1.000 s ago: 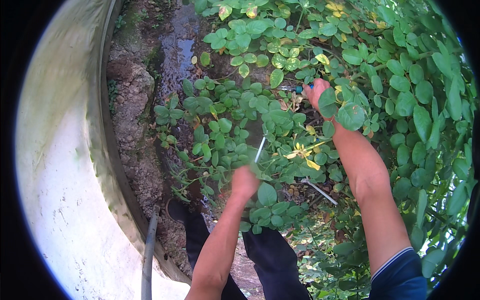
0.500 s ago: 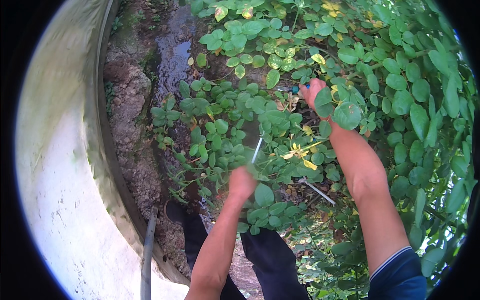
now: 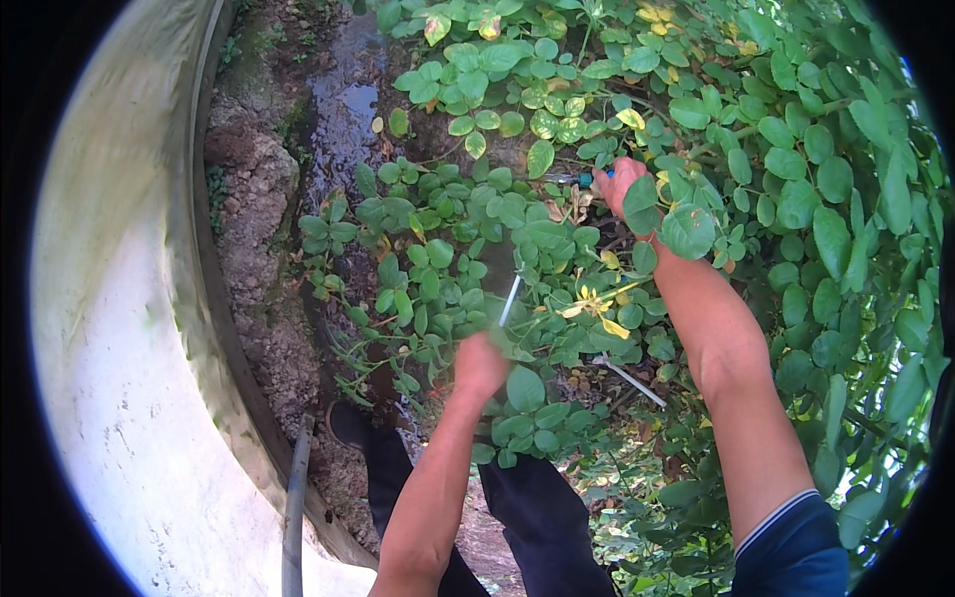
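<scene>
My left hand [image 3: 480, 366] is closed in a fist low in a dense patch of green leafy plants [image 3: 468, 219], gripping a bunch of stems. A thin white stalk [image 3: 509, 298] rises just above that fist. My right hand [image 3: 622, 184] reaches further out into the foliage and grips a small tool with a blue handle [image 3: 589, 179]; its metal tip points left among the leaves. Leaves cover part of my right wrist. A few yellow leaves [image 3: 597, 308] lie between my two arms.
A curved white concrete wall [image 3: 119, 378] runs down the left. Beside it are bare lumpy soil [image 3: 259, 199] and a wet muddy channel [image 3: 343, 109]. A grey pipe [image 3: 293, 517] stands by the wall. My dark trousers [image 3: 537, 517] and a shoe [image 3: 348, 423] show below. Thick foliage fills the right.
My right hand has shifted slightly within the leaves while holding the tool. My left fist stays in about the same place on the stems.
</scene>
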`<state>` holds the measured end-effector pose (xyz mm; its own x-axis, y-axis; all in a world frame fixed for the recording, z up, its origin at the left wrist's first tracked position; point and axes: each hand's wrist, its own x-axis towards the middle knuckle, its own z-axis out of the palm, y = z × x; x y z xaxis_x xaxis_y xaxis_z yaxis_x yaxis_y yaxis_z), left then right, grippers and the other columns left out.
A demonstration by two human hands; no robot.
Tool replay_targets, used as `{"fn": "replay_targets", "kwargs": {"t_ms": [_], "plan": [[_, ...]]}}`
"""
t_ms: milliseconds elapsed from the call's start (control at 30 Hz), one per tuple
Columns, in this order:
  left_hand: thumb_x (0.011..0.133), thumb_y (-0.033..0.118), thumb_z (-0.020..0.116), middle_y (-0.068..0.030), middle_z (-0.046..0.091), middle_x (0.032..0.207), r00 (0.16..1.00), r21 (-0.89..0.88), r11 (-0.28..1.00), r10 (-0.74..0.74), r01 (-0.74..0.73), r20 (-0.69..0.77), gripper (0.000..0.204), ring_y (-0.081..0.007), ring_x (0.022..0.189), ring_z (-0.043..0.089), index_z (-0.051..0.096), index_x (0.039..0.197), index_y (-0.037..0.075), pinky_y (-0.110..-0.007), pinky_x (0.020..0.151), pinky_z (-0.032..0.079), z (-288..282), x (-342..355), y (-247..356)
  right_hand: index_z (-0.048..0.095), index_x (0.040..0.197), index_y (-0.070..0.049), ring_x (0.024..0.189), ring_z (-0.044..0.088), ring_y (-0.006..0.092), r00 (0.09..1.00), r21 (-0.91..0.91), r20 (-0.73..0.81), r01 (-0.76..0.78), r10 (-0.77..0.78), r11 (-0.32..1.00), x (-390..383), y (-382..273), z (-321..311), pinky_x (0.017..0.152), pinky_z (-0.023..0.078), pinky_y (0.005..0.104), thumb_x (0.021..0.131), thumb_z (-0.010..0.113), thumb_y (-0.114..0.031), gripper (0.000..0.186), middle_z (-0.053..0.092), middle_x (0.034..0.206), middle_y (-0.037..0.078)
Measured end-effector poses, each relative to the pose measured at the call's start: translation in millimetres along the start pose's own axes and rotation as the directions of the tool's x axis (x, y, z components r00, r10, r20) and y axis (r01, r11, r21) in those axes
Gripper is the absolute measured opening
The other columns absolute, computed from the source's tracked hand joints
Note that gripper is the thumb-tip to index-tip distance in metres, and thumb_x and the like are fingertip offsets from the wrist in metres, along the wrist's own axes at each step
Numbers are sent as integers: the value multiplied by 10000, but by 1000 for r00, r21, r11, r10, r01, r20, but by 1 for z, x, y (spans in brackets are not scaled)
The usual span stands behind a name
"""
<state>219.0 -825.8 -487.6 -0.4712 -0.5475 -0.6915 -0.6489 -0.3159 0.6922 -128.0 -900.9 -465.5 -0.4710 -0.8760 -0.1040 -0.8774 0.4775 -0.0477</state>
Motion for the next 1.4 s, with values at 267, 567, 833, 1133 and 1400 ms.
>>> {"fn": "replay_targets", "kwargs": {"t_ms": [267, 567, 833, 1133, 1400], "plan": [[831, 157, 612, -273, 632, 827, 999, -2, 999, -49, 49, 16, 193, -434, 828, 623, 660, 882, -22, -459, 707, 501, -1, 0, 2, 576, 699, 29, 684, 586, 458, 1000, 3, 8, 0, 0, 1000, 1, -2, -2, 591, 473, 492, 777, 731, -234, 315, 597, 679, 244], [718, 91, 615, -220, 653, 842, 1000, 1, 1000, -11, 11, 27, 145, -410, 813, 620, 650, 832, 9, -451, 734, 506, 4, 2, -6, 586, 721, 36, 702, 588, 459, 997, 46, 61, -53, 51, 998, 1, -7, -6, 611, 471, 498, 783, 715, -260, 329, 598, 694, 250], [715, 74, 605, -230, 641, 837, 1000, -40, 999, -15, 15, 6, 137, -404, 804, 616, 631, 826, -1, -446, 731, 503, 9, 3, -12, 594, 795, 47, 786, 596, 460, 994, -26, 91, -56, 59, 998, 1, -13, -9, 684, 480, 506, 795, 705, -277, 342, 618, 786, 259], [718, 82, 606, -230, 645, 833, 999, 7, 999, -33, 32, 29, 131, -413, 803, 617, 633, 808, -10, -451, 737, 506, 3, 2, -5, 614, 892, 13, 871, 596, 448, 971, -110, 233, -23, 48, 994, 3, -10, -18, 760, 490, 509, 771, 718, -287, 340, 617, 914, 260], [714, 41, 597, -244, 627, 755, 999, -44, 998, -33, 33, 3, 162, -406, 732, 623, 648, 857, -17, -430, 686, 492, -1, 2, -5, 596, 987, -2, 888, 585, 458, 977, -137, 210, 67, -37, 988, 1, -9, -16, 780, 484, 515, 789, 696, -264, 344, 596, 961, 269]]}}
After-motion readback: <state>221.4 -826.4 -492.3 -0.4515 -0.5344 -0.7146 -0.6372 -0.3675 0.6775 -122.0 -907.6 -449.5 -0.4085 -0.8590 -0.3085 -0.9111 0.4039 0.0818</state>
